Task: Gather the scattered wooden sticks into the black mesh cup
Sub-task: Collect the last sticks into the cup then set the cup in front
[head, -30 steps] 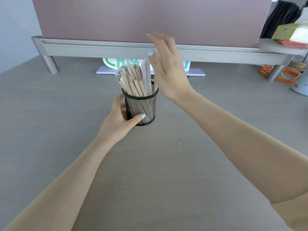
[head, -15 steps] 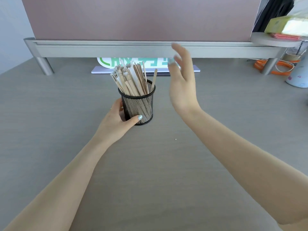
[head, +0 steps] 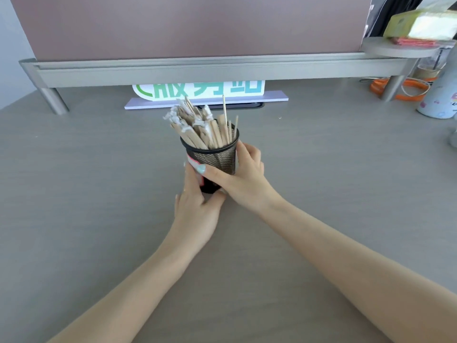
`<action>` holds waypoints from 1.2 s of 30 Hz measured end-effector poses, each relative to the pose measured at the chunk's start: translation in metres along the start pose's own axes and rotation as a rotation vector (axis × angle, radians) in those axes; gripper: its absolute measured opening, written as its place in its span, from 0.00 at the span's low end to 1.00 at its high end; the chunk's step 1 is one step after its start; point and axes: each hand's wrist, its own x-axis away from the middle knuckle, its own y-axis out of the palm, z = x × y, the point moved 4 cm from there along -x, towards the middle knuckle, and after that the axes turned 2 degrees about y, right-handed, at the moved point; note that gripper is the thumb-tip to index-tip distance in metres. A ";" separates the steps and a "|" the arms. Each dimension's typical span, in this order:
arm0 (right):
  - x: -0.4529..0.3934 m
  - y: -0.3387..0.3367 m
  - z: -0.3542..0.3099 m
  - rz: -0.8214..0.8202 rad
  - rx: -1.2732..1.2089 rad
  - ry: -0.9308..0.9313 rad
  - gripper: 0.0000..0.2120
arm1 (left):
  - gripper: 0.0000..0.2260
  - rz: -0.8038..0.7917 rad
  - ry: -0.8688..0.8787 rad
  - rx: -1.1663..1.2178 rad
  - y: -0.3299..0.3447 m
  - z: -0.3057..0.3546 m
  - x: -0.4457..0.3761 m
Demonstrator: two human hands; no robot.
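The black mesh cup (head: 218, 155) stands on the grey desk (head: 99, 194), a little above centre in the head view. Several wooden sticks (head: 197, 127) stand packed in it, leaning left, with one thin stick poking up higher on the right. My right hand (head: 243, 178) wraps the cup's right side, its thumb lying across the front of the mesh. My left hand (head: 195, 206) holds the cup low on its left side and base. The cup's bottom is hidden by both hands. No loose sticks show on the desk.
A grey monitor riser (head: 197, 70) spans the back, with a green-lettered sign (head: 197, 91) under it. At the right stand a pale bottle (head: 437, 97) and orange cable (head: 405, 89); a tissue pack (head: 420, 23) sits on a round shelf above.
My right hand came down from the air beside the sticks and closed on the cup's right side. My left hand slid lower toward the cup's base.
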 end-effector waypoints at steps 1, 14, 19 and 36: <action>-0.001 -0.006 0.002 0.002 0.004 0.022 0.32 | 0.23 -0.016 -0.013 -0.005 0.004 0.002 0.005; -0.019 -0.047 0.020 -0.040 -0.165 -0.037 0.38 | 0.31 -0.266 0.048 -0.525 0.045 0.021 0.047; -0.022 -0.062 0.026 -0.058 -0.137 -0.087 0.29 | 0.10 -0.169 0.109 -0.373 0.028 0.024 0.038; -0.011 -0.094 0.073 -0.173 0.413 -0.153 0.38 | 0.34 -0.262 0.196 -0.759 0.026 -0.004 -0.069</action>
